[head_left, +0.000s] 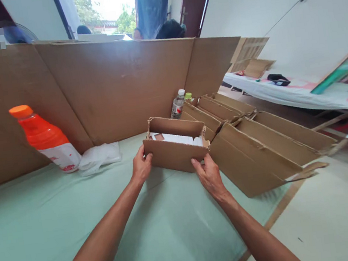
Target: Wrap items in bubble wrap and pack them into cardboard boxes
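Observation:
A small open cardboard box [177,155] is between my two hands, over the green-covered table. My left hand [142,166] grips its left end, thumb on the front face and the other fingers mostly hidden. At the lower right corner my right hand [209,175] holds the box, with its thumb against the front. White items [178,139] lie inside the box, and I cannot tell what they are. Just right of my right hand stand larger divided cardboard boxes [249,158], close against the small one.
A tall cardboard panel [128,80] runs along the back. At left, an orange-capped bottle [49,141] leans beside a white plastic bag [100,157]. A clear bottle [177,105] stands behind the boxes. The table edge [281,206] runs along the right. People are partly visible beyond the panel.

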`<state>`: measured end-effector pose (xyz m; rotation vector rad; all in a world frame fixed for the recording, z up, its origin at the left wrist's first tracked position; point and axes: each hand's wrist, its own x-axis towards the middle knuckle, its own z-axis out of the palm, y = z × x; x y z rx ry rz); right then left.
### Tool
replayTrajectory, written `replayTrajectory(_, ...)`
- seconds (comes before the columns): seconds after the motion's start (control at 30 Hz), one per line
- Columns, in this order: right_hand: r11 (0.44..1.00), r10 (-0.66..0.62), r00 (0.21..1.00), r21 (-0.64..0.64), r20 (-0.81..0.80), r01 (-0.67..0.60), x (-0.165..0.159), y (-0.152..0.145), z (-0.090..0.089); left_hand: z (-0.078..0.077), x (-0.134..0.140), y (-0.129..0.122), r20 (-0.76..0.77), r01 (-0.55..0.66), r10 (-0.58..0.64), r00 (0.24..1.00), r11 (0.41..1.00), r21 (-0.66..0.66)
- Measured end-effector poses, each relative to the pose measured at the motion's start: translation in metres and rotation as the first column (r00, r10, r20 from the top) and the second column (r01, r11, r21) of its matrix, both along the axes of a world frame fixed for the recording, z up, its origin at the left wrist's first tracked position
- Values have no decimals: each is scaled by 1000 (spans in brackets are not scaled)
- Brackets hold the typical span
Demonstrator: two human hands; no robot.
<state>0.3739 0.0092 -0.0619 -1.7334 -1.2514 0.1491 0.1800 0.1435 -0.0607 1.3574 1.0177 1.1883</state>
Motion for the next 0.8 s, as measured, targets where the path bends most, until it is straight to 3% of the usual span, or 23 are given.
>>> replayTrajectory(0.13,995,3,1000,95,-17,-1,12,3,-26,-7,66,41,14,-105,108,994,986,-130)
replayTrajectory(0.2,994,25,999,105,-27,-22,15,2,-42,-18,87,47,15,-136,143,990,967,-217)
replayTrajectory(0.3,996,57,996,76,-64,-52,21,0,-64,-36,107,41,42,-68,85,996,948,-310)
replayTrajectory(0.5,996,61,989,72,-135,-51,36,4,-87,-49,128,27,153,150,-102,983,927,-345)
replayTrajectory(0.8,991,120,989,-47,-90,-124,54,3,-84,-55,111,11,271,398,-319,908,858,-324)
